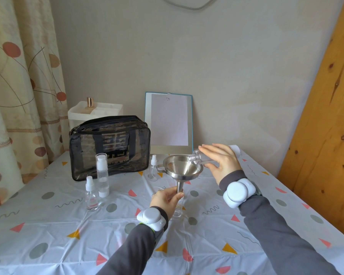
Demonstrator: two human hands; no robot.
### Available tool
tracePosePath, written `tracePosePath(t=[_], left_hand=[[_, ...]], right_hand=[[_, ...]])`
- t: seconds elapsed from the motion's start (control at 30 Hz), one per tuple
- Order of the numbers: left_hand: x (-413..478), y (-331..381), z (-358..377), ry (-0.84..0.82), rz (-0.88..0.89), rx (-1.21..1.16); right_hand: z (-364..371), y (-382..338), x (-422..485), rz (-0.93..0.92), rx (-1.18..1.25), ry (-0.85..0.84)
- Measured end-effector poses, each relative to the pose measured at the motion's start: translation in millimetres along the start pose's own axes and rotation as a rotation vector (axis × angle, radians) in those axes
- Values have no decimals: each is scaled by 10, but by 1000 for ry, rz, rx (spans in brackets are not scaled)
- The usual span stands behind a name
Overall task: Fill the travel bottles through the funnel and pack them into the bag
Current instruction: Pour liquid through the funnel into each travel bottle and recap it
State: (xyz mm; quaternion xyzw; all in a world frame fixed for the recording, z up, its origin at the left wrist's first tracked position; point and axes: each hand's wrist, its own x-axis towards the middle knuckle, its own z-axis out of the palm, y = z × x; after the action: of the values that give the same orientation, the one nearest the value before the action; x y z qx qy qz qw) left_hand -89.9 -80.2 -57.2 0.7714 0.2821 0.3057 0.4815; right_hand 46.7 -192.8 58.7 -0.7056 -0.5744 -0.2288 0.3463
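Pinches the funnel (184, 167) by its stem with the left hand (166, 197) above 1 upright bottle (178, 210) near the middle of the table (266, 195), and holds the pouring bottle (196, 155) in the right hand (220, 161), long axis nearly level, mouth leftward over the funnel, bag (109, 145) toward the back-left corner.

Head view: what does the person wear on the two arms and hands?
The left sleeve and right sleeve are long and dark grey. A white rounded device sits on each wrist: left wrist device, right wrist device. The left hand and right hand wear no gloves.
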Motion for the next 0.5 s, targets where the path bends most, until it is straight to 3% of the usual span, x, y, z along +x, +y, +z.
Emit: tracePosePath(t=[0.5], left_hand=[[16, -24, 0, 1, -1, 0]], right_hand=[[-1, -9, 0, -6, 5, 5]])
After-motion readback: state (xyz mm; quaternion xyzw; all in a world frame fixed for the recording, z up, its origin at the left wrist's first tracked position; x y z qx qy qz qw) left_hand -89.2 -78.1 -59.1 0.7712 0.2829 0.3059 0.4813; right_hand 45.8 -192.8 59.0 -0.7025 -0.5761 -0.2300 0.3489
